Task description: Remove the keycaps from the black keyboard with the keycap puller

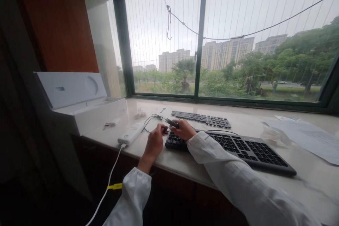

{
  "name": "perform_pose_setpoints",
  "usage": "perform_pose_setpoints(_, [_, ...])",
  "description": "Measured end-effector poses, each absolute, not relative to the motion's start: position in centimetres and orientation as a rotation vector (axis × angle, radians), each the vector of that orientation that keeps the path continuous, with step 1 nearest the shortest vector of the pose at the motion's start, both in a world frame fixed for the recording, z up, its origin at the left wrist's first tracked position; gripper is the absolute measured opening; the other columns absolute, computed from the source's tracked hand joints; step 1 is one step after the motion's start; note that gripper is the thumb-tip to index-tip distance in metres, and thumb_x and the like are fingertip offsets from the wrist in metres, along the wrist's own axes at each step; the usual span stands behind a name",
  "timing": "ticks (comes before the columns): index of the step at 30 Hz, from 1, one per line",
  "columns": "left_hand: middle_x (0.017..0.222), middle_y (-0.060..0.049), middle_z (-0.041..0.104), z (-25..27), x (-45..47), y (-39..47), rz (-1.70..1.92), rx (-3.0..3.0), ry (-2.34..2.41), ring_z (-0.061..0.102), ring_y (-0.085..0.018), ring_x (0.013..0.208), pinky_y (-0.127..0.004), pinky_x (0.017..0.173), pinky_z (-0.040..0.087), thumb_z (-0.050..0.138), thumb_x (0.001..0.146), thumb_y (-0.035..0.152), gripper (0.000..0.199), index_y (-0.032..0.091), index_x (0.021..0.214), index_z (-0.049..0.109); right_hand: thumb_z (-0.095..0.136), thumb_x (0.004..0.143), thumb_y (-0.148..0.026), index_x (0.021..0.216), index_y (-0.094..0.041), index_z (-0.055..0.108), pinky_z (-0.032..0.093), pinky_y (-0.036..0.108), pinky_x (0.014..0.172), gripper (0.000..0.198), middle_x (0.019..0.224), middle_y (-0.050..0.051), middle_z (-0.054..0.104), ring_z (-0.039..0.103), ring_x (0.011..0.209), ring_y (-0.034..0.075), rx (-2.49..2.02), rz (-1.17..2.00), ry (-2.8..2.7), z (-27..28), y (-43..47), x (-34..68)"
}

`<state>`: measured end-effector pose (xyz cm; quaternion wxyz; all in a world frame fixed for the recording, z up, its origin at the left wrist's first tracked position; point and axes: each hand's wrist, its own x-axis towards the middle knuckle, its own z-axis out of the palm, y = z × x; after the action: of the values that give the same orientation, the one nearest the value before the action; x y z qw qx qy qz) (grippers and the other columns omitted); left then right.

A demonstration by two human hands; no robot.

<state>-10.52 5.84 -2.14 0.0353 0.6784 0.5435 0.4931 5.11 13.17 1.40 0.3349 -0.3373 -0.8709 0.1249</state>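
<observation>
Above the left end of a black keyboard, my two hands are close together. My right hand is closed around a short, dark, stick-like tool that points left; its exact kind is not clear. In the pinched fingers of my left hand is a small black piece, perhaps a keycap but too small to be sure. Many keys on the keyboard look bare of caps. Behind it, loose keycaps lie in rows on the white counter.
Left of my hands lies a white power strip with a white cord hanging over the counter's edge. A thin black cable is coiled behind. An open white box stands far left. Papers and clear plastic lie on the right.
</observation>
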Motion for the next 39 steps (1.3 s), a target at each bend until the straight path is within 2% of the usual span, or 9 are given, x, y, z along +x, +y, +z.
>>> perform_pose_setpoints(3, [0.087,-0.005,0.068,-2.3,-10.6,5.8,1.505,2.084,1.854,0.063,-0.017,0.079,-0.028,0.071,0.046,0.036,0.094,0.016,0.021,0.019,0.100,0.055,0.052,0.077,-0.028,0.076,-0.017,0.067,0.037,0.021,0.060,0.018,0.064,0.000,0.061,0.051,0.060,0.012,-0.975,0.334,-2.216,1.1,13.8,5.4])
perform_pose_setpoints(7, [0.090,-0.008,0.067,-2.8,-10.9,6.1,1.343,2.003,2.199,0.062,-0.019,0.081,-0.028,0.068,0.043,0.040,0.090,0.010,0.021,0.017,0.098,0.058,0.058,0.074,-0.032,0.080,-0.017,0.069,0.041,0.025,0.066,0.019,0.076,0.004,0.068,0.057,0.068,0.016,-1.059,0.408,-2.184,0.9,14.6,5.7])
perform_pose_setpoints(11, [0.092,-0.009,0.065,-3.0,-10.9,6.0,1.223,1.923,2.366,0.062,-0.020,0.081,-0.028,0.068,0.043,0.043,0.089,0.009,0.023,0.017,0.102,0.061,0.060,0.074,-0.036,0.080,-0.017,0.071,0.042,0.026,0.066,0.022,0.075,0.003,0.067,0.059,0.069,0.017,-1.086,0.523,-2.206,1.3,14.3,5.7])
perform_pose_setpoints(16, [0.096,-0.008,0.064,-2.3,-10.7,5.5,1.379,2.010,2.166,0.061,-0.018,0.084,-0.028,0.072,0.044,0.046,0.092,0.018,0.019,0.019,0.103,0.061,0.060,0.074,-0.038,0.081,-0.017,0.072,0.040,0.025,0.064,0.025,0.071,0.001,0.065,0.057,0.068,0.015,-1.061,0.587,-2.203,2.1,13.0,5.2])
perform_pose_setpoints(22, [0.084,0.000,0.069,-1.6,-10.5,4.7,1.385,2.055,1.991,0.061,-0.014,0.066,-0.024,0.061,0.039,0.056,0.088,0.037,0.017,0.024,0.093,0.064,0.059,0.077,-0.036,0.081,-0.017,0.071,0.041,0.026,0.069,0.023,0.075,0.002,0.067,0.059,0.073,0.016,-0.989,0.700,-2.177,2.1,12.3,4.6])
perform_pose_setpoints(27, [0.079,0.001,0.069,-1.3,-10.4,4.4,1.414,2.038,2.113,0.059,-0.013,0.061,-0.024,0.060,0.038,0.055,0.088,0.038,0.019,0.022,0.085,0.066,0.060,0.077,-0.041,0.083,-0.016,0.071,0.041,0.026,0.067,0.027,0.074,0.002,0.066,0.058,0.070,0.016,-0.996,0.771,-2.191,2.4,12.2,4.9])
perform_pose_setpoints(33, [0.084,-0.002,0.069,-1.4,-10.1,4.2,1.309,2.209,2.159,0.060,-0.013,0.063,-0.024,0.058,0.036,0.049,0.092,0.033,0.020,0.021,0.090,0.065,0.054,0.079,-0.055,0.076,-0.015,0.071,0.037,0.026,0.060,0.044,0.064,0.001,0.060,0.051,0.063,0.015,-1.015,0.902,-2.271,3.2,12.9,6.0])
perform_pose_setpoints(39, [0.086,0.000,0.068,-1.6,-10.0,4.0,1.166,2.374,2.078,0.061,-0.012,0.066,-0.022,0.056,0.037,0.049,0.093,0.028,0.016,0.023,0.092,0.064,0.057,0.076,-0.055,0.072,-0.015,0.071,0.031,0.025,0.055,0.043,0.056,-0.001,0.052,0.044,0.056,0.012,-1.152,0.973,-2.421,4.0,13.3,7.0])
